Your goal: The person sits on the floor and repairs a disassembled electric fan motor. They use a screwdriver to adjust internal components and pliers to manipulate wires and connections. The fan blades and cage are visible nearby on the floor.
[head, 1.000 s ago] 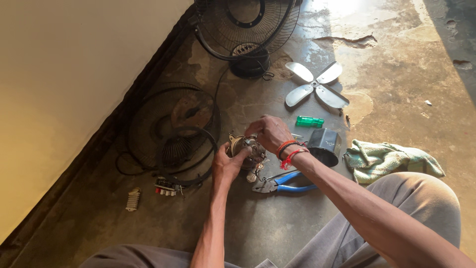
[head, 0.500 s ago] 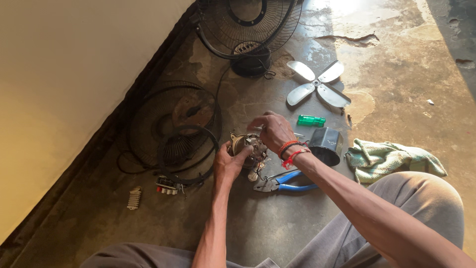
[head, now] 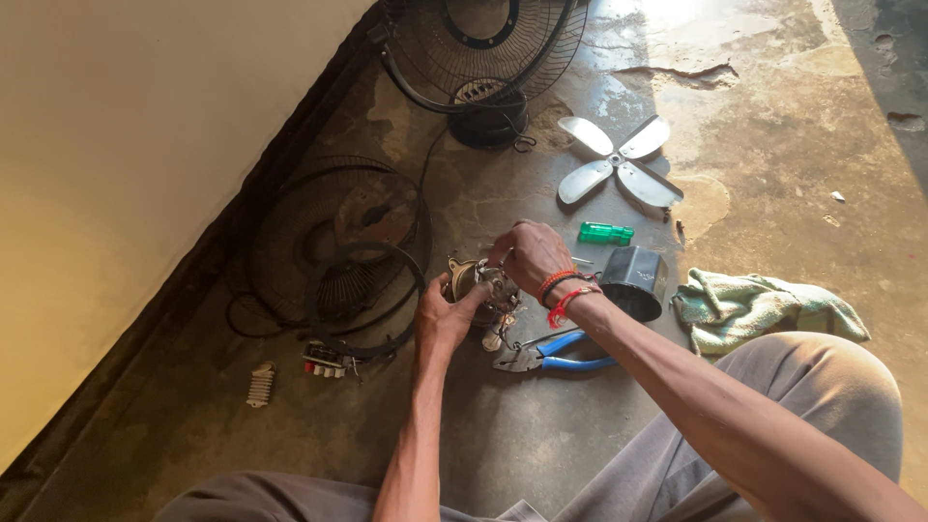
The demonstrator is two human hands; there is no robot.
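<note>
So the concrete floor [head: 773,126] is basically the work surface here, with a pale wall [head: 145,145] running along the left side. Biggest bits lying around: a round wire fan guard [head: 333,242] flat on the floor near the wall, and a second fan guard [head: 483,43] up top, with a black base part just below it. A grey four-blade fan blade [head: 619,162] sits well apart to the upper right. A crumpled greenish rag [head: 764,307] is just beside the person's right knee, and a black plastic housing [head: 633,280] sits between the rag and the hands. The small fan motor [head: 478,285] is held up off the floor right in the middle. The left hand [head: 445,319] wraps it from below with the thumb pressed on it, and the right hand [head: 530,256] comes over the top, fingers curled and pinching something at the motor; can't tell exactly what. Blue-handled pliers [head: 551,353] lie on the floor just under the right wrist. A green screwdriver handle [head: 606,233] is near the housing, and a little white ribbed part [head: 259,384] is off to the left.
</note>
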